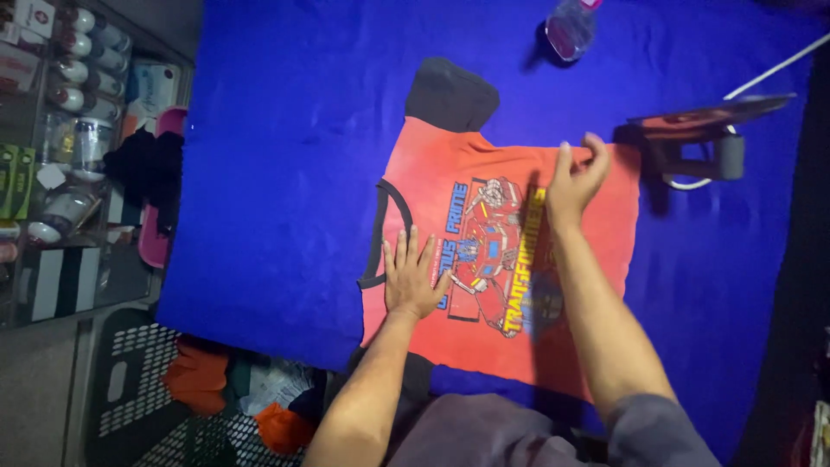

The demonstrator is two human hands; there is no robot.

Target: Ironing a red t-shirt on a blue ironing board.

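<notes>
A red T-shirt (484,346) with black sleeves, a black collar and a printed robot graphic lies spread on a blue cloth (285,173). My left hand (411,275) rests flat on the shirt just below the collar, fingers spread. My right hand (575,180) is at the shirt's far edge, fingers bent and touching the fabric there. One black sleeve (451,93) sticks out at the far side.
A clear plastic bottle (571,28) lies at the cloth's far edge. A phone on a dark stand (709,130) with a white cable is at the right. A white laundry basket (156,398) with clothes sits near left, and a shelf (60,130) of jars stands left.
</notes>
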